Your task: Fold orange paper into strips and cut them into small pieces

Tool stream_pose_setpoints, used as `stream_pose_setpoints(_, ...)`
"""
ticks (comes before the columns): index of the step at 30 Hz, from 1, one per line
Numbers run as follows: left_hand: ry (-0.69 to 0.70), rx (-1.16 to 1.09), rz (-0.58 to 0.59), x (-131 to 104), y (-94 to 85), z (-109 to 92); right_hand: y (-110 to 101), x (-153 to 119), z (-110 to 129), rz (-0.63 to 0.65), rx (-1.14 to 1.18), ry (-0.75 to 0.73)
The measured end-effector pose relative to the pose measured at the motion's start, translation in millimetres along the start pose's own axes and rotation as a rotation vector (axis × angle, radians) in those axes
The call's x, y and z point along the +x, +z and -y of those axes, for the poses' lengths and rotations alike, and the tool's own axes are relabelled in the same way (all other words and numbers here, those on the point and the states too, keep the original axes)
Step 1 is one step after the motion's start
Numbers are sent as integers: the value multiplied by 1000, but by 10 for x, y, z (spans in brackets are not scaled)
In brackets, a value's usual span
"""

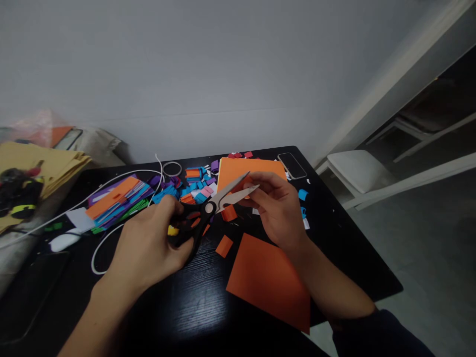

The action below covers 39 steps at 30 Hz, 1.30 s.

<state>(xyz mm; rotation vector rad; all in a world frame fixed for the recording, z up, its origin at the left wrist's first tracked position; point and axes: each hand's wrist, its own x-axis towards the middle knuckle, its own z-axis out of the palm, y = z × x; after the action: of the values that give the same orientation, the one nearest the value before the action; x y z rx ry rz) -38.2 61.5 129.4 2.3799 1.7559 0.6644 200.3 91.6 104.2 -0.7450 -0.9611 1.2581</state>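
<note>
Head view: the left hand (pixel 148 243) is closed around the handles of the scissors (pixel 210 208), blades parted. Right of the scissors, the right hand (pixel 278 210) curls, fingers bunched by the blade tips; whether it grips anything, I cannot tell. Nearer than the scissors lies an orange sheet (pixel 271 285); beyond them, an orange stack (pixel 238 171).

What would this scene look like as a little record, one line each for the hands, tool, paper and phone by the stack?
Left hand: grips the scissors by the black handles
Right hand: at the blade tips; whether it holds anything is unclear
Blades: open
Sheet: orange, on the black table
Scraps: several colours, scattered beyond the hands
Phone: right of the orange stack
</note>
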Motion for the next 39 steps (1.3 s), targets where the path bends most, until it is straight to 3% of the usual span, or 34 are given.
stream_pose_setpoints(15, -3, 10, 10, -8, 14, -3, -8, -32, -30, 0, -24, -46)
stream_pose_setpoints(39, -32, 7, 22, -1, -4, -17, 0, -33, -17, 6, 25, 2)
